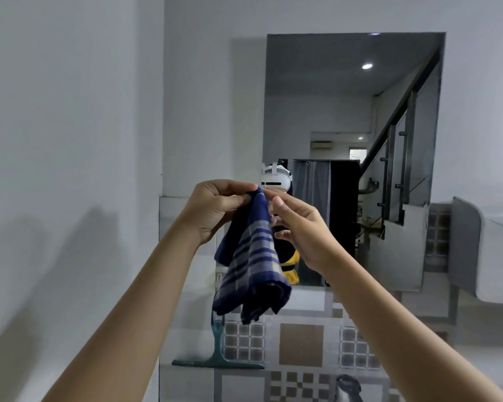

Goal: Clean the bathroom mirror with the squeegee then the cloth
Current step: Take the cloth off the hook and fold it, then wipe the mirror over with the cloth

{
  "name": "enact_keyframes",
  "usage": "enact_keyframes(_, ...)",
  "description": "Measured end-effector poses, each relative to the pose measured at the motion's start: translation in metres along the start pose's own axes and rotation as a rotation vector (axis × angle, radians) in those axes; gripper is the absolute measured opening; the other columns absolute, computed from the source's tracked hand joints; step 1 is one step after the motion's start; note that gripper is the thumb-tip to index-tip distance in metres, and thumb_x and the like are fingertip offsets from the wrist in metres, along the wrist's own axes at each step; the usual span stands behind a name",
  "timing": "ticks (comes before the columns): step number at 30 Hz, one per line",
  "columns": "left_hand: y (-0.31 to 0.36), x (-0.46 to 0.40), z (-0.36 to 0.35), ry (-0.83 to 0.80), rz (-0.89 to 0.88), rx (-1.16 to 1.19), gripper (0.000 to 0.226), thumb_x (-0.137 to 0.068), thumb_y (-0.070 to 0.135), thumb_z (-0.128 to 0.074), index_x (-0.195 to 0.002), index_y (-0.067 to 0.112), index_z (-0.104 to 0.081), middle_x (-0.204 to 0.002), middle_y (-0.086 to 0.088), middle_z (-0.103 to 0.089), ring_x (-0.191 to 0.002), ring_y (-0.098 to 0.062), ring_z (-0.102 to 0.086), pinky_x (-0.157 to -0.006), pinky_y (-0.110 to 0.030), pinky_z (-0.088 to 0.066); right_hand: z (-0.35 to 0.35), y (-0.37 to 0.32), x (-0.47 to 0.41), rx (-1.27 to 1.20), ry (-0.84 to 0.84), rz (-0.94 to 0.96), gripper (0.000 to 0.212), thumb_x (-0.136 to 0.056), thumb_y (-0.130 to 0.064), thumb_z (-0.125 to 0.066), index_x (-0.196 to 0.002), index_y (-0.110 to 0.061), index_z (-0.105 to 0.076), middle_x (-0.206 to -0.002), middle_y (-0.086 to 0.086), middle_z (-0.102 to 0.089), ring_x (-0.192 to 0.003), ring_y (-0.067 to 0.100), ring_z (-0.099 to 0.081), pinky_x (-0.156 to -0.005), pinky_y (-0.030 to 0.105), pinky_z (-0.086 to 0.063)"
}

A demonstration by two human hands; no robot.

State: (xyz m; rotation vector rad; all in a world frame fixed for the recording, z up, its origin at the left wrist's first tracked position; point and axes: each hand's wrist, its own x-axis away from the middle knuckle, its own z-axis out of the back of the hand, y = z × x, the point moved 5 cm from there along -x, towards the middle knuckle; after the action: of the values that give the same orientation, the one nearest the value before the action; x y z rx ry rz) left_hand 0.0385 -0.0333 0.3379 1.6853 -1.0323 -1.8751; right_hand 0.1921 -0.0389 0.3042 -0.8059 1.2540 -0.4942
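Observation:
A dark blue cloth [251, 265] with pale stripes hangs folded in front of me, below the mirror's lower left corner. My left hand [215, 210] pinches its top edge between thumb and fingers. My right hand [299, 227] is beside it, fingertips touching the same top corner, other fingers spread. The tall mirror [360, 111] is on the wall behind, reflecting a staircase and a curtain. A teal squeegee [217, 353] stands blade-down against the tiled wall under the cloth; its handle top is hidden by the cloth.
A white sink [494, 250] juts out at the right. Patterned tiles [301, 343] cover the lower wall. A plain white wall [70, 140] fills the left. A dark object [347, 385] sits at the bottom edge.

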Motion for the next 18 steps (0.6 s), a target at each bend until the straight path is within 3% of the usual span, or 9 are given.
enact_keyframes(3,-0.003,-0.002,-0.018,0.067,0.006,-0.011,0.02,-0.08,-0.009,-0.06,-0.085,0.008,-0.071,-0.078,-0.001,-0.074,-0.079,-0.018,-0.069,-0.076,-0.03,-0.058,0.01,-0.001,0.009,-0.052,-0.022,-0.023,0.053,-0.078,-0.038,-0.068,-0.127,-0.022,-0.06,-0.104,0.003,-0.07,-0.09,0.016,-0.068,-0.074,0.027,-0.054)
enact_keyframes(5,-0.003,-0.003,-0.028,0.096,-0.012,-0.044,0.021,-0.078,-0.007,-0.063,-0.081,0.011,-0.073,-0.076,0.0,-0.075,-0.078,-0.019,-0.069,-0.074,-0.031,-0.058,0.02,-0.003,0.013,-0.019,0.009,0.007,0.056,-0.076,-0.02,-0.077,-0.129,-0.02,-0.058,-0.106,0.008,-0.07,-0.093,0.02,-0.07,-0.08,0.032,-0.056)
enact_keyframes(8,-0.001,-0.003,-0.042,0.118,-0.046,-0.103,0.02,-0.077,-0.007,-0.065,-0.081,0.011,-0.072,-0.072,0.003,-0.074,-0.073,-0.016,-0.069,-0.067,-0.027,-0.058,0.038,-0.006,0.016,0.002,0.092,0.033,0.055,-0.079,0.005,-0.071,-0.128,-0.017,-0.057,-0.107,0.016,-0.07,-0.096,0.027,-0.069,-0.083,0.04,-0.057)
enact_keyframes(13,0.002,0.003,-0.061,-0.007,-0.061,-0.181,0.015,-0.08,0.0,-0.065,-0.094,0.006,-0.064,-0.089,-0.002,-0.069,-0.072,-0.006,-0.065,-0.06,-0.016,-0.049,0.059,-0.021,0.022,0.048,0.07,0.088,0.042,-0.076,0.012,-0.07,-0.106,-0.015,-0.06,-0.103,0.02,-0.07,-0.089,0.028,-0.071,-0.074,0.042,-0.058)
enact_keyframes(15,-0.001,0.003,-0.067,-0.072,-0.024,-0.173,0.016,-0.08,-0.003,-0.064,-0.092,0.008,-0.061,-0.093,-0.004,-0.069,-0.079,-0.013,-0.067,-0.063,-0.022,-0.053,0.068,-0.028,0.023,0.104,0.066,0.112,0.038,-0.074,0.013,-0.072,-0.097,-0.015,-0.059,-0.103,0.023,-0.069,-0.09,0.031,-0.07,-0.076,0.046,-0.058)
enact_keyframes(18,0.001,-0.001,-0.07,-0.032,-0.037,-0.161,0.019,-0.08,-0.01,-0.06,-0.083,0.009,-0.062,-0.081,-0.003,-0.072,-0.08,-0.018,-0.068,-0.066,-0.029,-0.056,0.084,-0.036,0.026,0.171,0.054,0.105,0.033,-0.075,0.008,-0.074,-0.086,-0.018,-0.057,-0.098,0.025,-0.069,-0.089,0.035,-0.068,-0.082,0.059,-0.055)
